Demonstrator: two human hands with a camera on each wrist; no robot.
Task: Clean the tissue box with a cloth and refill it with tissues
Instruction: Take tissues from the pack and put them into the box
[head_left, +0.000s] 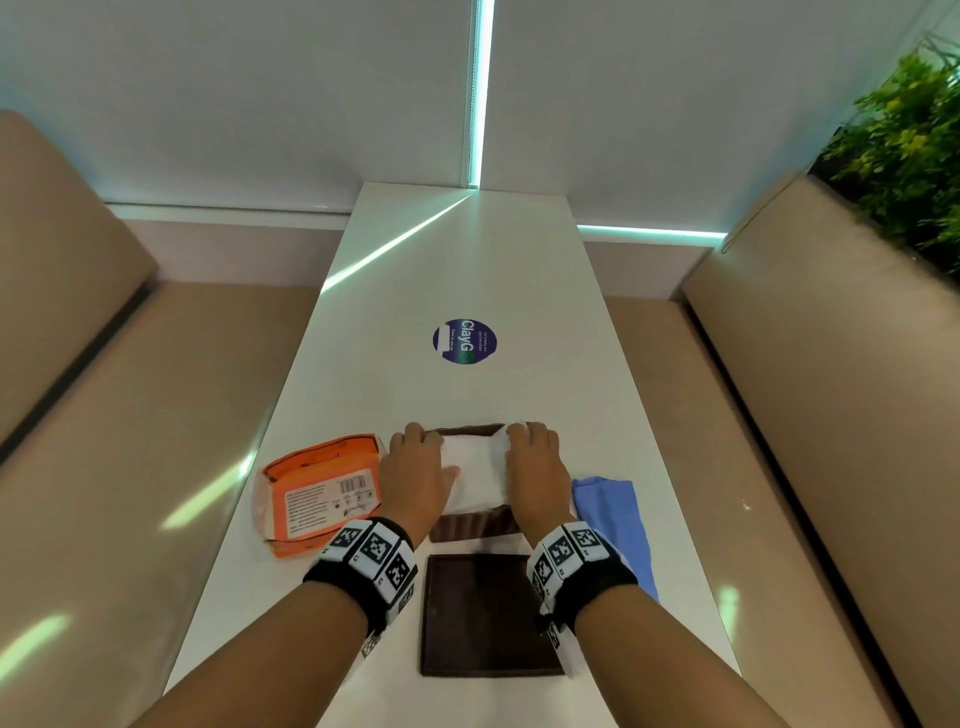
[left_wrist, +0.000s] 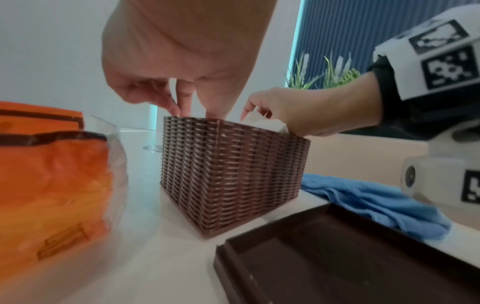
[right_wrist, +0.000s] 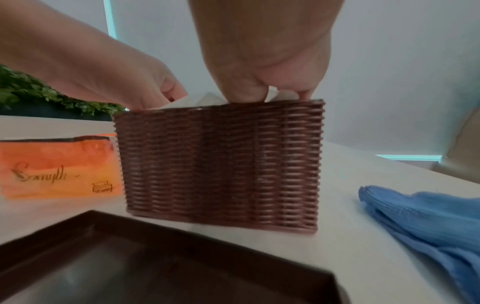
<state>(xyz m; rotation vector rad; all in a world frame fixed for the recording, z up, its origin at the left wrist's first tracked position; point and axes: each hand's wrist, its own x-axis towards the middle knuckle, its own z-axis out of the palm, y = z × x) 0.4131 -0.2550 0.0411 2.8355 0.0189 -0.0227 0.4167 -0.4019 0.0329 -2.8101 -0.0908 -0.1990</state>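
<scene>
Woven brown tissue box (head_left: 470, 525), lid off, stands on the white table (head_left: 467, 270). Left hand (head_left: 415, 470) and right hand (head_left: 535, 467) grip the two ends of a white tissue stack (head_left: 475, 478), fingers curled over its edges at the box's open top. Left of the box: orange tissue packet (head_left: 317, 493). Right: blue cloth (head_left: 618, 525). Nearer the person: dark lid (head_left: 485, 616) (underside up).

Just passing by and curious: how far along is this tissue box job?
The wiping looks finished: the blue cloth lies set aside on the table. In hand now is the refill, with the left hand and right hand pressing a white stack of tissues into the open brown woven box. The lid lies off in front, not yet put back, and the orange tissue pack sits beside.
</scene>
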